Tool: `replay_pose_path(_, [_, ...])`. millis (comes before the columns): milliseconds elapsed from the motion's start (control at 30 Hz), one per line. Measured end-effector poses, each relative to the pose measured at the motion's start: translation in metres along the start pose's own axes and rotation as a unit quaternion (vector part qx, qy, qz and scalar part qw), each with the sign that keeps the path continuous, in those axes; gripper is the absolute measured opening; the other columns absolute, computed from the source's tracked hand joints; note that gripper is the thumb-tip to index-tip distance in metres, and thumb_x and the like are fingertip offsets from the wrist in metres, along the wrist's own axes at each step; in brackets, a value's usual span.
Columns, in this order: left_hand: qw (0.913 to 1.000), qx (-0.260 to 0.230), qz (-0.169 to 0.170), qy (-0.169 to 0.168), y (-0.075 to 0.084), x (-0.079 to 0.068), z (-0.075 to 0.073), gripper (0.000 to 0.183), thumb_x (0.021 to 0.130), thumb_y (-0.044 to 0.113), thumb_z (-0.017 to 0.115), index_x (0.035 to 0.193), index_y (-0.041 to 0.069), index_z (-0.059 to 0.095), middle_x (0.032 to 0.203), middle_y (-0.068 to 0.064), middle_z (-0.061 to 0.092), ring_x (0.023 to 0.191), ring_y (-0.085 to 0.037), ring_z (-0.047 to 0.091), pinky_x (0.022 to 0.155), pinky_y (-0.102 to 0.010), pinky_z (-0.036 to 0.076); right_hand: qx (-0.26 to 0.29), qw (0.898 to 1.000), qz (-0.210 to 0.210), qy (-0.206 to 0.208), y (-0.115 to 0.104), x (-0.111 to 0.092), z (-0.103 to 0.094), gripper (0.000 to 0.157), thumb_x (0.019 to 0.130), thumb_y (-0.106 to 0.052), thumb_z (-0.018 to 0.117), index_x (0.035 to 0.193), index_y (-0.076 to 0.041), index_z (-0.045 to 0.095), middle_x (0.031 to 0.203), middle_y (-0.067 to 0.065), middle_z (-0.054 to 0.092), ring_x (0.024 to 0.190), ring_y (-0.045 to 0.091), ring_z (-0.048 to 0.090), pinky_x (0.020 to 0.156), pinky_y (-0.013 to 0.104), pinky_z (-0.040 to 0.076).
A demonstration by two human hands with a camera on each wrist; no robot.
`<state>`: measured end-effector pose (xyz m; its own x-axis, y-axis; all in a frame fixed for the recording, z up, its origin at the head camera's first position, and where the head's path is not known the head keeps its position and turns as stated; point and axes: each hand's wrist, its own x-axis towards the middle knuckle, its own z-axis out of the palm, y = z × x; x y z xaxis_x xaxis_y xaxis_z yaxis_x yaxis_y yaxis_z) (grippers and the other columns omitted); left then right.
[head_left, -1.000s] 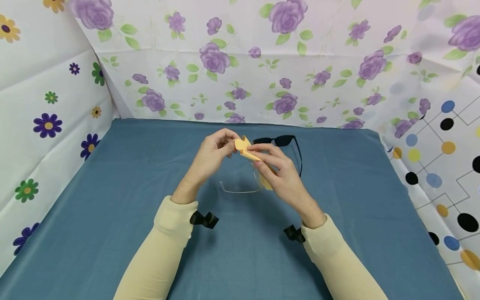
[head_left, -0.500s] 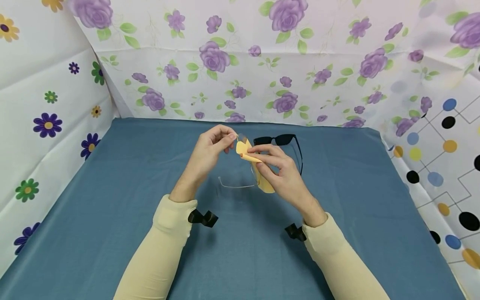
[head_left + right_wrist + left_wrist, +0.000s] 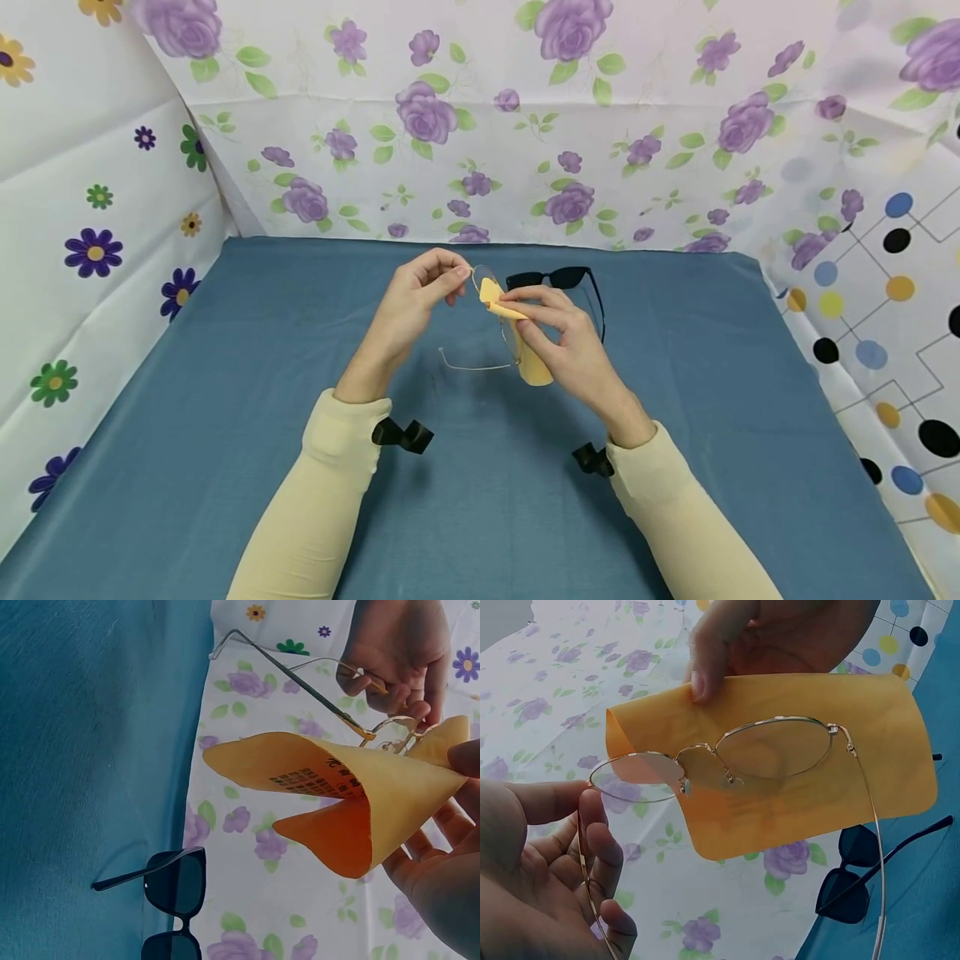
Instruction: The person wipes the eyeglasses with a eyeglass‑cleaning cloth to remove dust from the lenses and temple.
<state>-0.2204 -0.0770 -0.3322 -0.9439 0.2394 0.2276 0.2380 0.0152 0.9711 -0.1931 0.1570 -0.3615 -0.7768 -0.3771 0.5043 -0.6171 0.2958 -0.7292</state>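
Your left hand (image 3: 408, 304), upper center of the head view, pinches one hinge end of the wire-rimmed eyeglasses (image 3: 772, 750) between thumb and forefinger; that side's temple runs down past the other fingers. Your right hand (image 3: 566, 346), just right of it, pinches the folded yellow lens cloth (image 3: 535, 364). Eyeglasses are held up between your hands, other temple sticking out left below them in the head view. Cloth overlaps the lenses — can't tell where it touches.

Edges: back edge of the blue tablecloth (image 3: 472, 517) runs just above your hands in the head view, rose-print sheet (image 3: 517, 158) rising behind it. Side edges sit well out, daisy-print sheet (image 3: 60, 317) at frame left, dotted sheet (image 3: 862, 308) at frame right. Tablecloth spreads wide at lower left, lower right and between your forearms, so room to move is on your side.

In the way: black sunglasses (image 3: 567, 277), unfolded on the tablecloth, just beyond your right fingers, one temple pointing your way. Black blocks (image 3: 402, 435) jut inward at both cuffs. Dark print shows inside the cloth's fold, right wrist view.
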Motion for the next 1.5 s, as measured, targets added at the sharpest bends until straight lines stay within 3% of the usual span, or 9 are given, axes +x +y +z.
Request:
replay_pose_path(433, [0.9995,-0.012,0.005,-0.029,0.0003,-0.0002,0.0015,0.021,0.108,0.017,0.059,0.114,-0.002,0.065,0.090,-0.008,0.060,0.082,-0.023,0.054,0.082,-0.037,0.046,0.053,0.997,0.048,0.001,0.0028,0.0017,-0.0068,0.027,0.108,-0.012,0.059,0.129,-0.005,0.074,0.136,0.001,0.064,0.126,0.018,0.058,0.098,0.047,0.052])
replay_pose_path(667, [0.9988,-0.016,0.010,-0.046,-0.0010,-0.0003,0.0016,0.022,0.108,0.017,0.059,0.114,-0.003,0.064,0.092,-0.018,0.058,0.084,-0.024,0.053,0.080,-0.034,0.046,0.093,0.992,0.084,-0.002,0.0022,0.0019,-0.0093,0.029,0.109,-0.017,0.058,0.129,-0.002,0.073,0.137,0.003,0.063,0.119,0.021,0.064,0.094,0.035,0.056])
replay_pose_path(800, [0.9985,-0.015,0.005,-0.053,-0.0023,-0.0001,0.0022,0.019,0.108,0.017,0.059,0.112,0.000,0.065,0.090,-0.013,0.059,0.084,-0.024,0.053,0.080,-0.033,0.046,0.102,0.991,0.084,-0.003,0.0040,0.0020,-0.0089,0.029,0.109,-0.016,0.058,0.129,-0.002,0.073,0.137,0.004,0.063,0.119,0.021,0.065,0.095,0.033,0.055])
replay_pose_path(1000, [0.9974,-0.002,-0.008,-0.072,-0.0026,-0.0013,0.0038,0.017,0.108,0.017,0.058,0.113,0.002,0.066,0.095,-0.021,0.059,0.085,-0.025,0.054,0.080,-0.034,0.046,0.103,0.991,0.083,-0.005,0.0045,0.0018,-0.0085,0.029,0.109,-0.017,0.057,0.130,-0.003,0.073,0.137,0.003,0.062,0.121,0.020,0.063,0.096,0.034,0.053])
replay_pose_path(1133, [0.9964,0.006,-0.017,-0.083,-0.0032,-0.0011,0.0057,0.017,0.109,0.017,0.058,0.111,0.002,0.066,0.096,-0.018,0.059,0.086,-0.025,0.054,0.080,-0.034,0.045,0.102,0.992,0.079,-0.007,0.0026,0.0022,-0.0082,0.030,0.109,-0.016,0.057,0.131,-0.004,0.072,0.139,0.002,0.062,0.124,0.020,0.060,0.100,0.036,0.052])
replay_pose_path(1367, [0.9956,0.034,-0.016,-0.086,-0.0041,-0.0002,0.0089,0.015,0.108,0.016,0.059,0.111,0.003,0.066,0.094,-0.011,0.061,0.083,-0.024,0.054,0.079,-0.033,0.046,0.050,0.998,0.043,-0.008,-0.0002,0.0022,-0.0052,0.031,0.109,-0.015,0.057,0.136,-0.008,0.070,0.141,0.000,0.061,0.131,0.017,0.054,0.106,0.045,0.045])
replay_pose_path(1500, [0.9950,0.047,-0.010,-0.088,-0.0038,0.0004,0.0096,0.016,0.108,0.015,0.059,0.113,0.002,0.067,0.094,-0.010,0.062,0.085,-0.030,0.054,0.079,-0.034,0.046,0.031,0.999,0.028,-0.003,-0.0016,0.0014,-0.0036,0.031,0.109,-0.014,0.057,0.137,-0.009,0.070,0.141,-0.001,0.061,0.132,0.017,0.053,0.108,0.047,0.043])
